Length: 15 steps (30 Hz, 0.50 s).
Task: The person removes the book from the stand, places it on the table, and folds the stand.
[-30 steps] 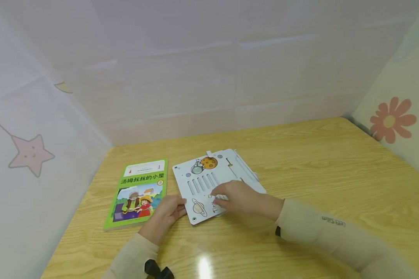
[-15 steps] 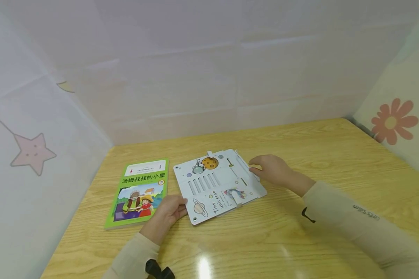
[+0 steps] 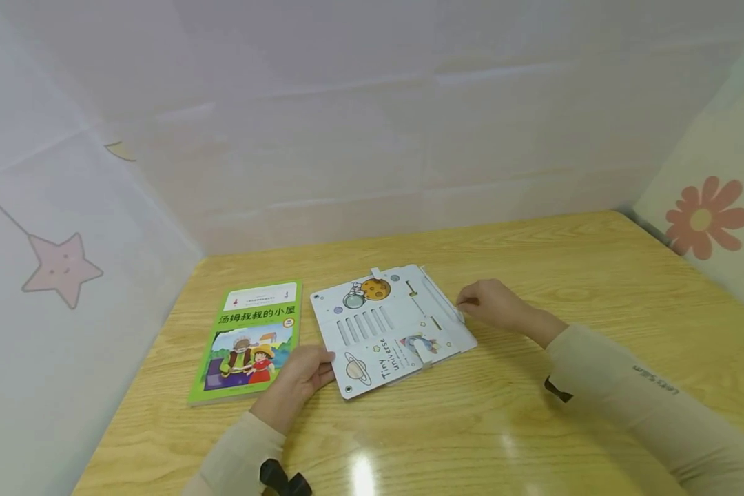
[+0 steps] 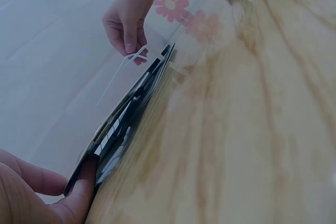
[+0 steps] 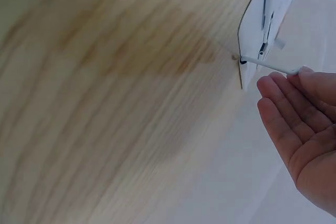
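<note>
A white folding book stand printed with planets, an astronaut and "Tiny universe" lies on the table. My left hand grips its left edge, thumb on one side and fingers on the other in the left wrist view. At the stand's right side, my right hand pinches a thin white wire support between thumb and forefinger. That wire stands away from the panel, its end joined at the panel's edge in the right wrist view. The other right fingers are loosely bent.
Left of the stand lies a book with a green cover, close to my left hand. The wooden table ends at a pale cloth backdrop behind and at both sides.
My right hand has left the stand's lower clip area and moved right to the side wire, which now stands slightly lifted. My left hand keeps its grip on the edge.
</note>
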Each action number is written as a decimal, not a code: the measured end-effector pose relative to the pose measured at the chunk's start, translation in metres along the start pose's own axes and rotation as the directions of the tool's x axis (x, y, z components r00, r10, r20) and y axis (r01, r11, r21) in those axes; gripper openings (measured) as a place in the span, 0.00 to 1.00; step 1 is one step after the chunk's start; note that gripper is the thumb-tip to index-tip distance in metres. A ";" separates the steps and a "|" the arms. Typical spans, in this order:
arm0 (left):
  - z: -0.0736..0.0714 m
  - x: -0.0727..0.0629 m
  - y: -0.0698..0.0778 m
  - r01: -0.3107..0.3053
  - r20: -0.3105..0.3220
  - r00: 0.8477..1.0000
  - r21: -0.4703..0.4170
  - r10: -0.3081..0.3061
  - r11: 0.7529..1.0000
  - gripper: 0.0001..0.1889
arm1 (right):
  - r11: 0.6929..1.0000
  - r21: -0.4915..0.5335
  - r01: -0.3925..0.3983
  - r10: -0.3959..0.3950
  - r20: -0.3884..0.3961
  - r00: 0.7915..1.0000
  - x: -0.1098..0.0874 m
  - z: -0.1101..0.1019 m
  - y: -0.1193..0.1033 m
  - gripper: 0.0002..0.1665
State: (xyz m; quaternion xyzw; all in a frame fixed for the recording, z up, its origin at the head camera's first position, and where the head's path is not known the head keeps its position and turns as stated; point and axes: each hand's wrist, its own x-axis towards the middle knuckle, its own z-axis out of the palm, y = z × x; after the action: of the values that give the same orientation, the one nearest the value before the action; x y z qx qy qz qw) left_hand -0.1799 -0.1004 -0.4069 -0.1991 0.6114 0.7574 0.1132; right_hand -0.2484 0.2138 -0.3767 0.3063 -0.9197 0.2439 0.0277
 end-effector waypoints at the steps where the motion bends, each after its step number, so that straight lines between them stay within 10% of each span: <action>1: 0.000 0.000 0.000 -0.002 0.001 1.000 0.000 0.002 1.000 0.14 | 1.000 0.018 0.000 0.000 0.002 1.000 0.000 0.000 0.001 0.05; 15: 0.000 0.001 0.000 0.004 -0.013 1.000 0.011 -0.004 1.000 0.13 | 0.998 0.057 -0.023 0.024 -0.023 0.999 0.000 0.009 0.003 0.04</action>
State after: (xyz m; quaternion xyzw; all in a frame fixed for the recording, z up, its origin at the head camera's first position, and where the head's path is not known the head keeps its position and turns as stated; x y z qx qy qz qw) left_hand -0.1807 -0.1002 -0.4077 -0.2047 0.6160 0.7524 0.1117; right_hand -0.2493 0.2120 -0.3859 0.2934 -0.9155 0.2739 0.0271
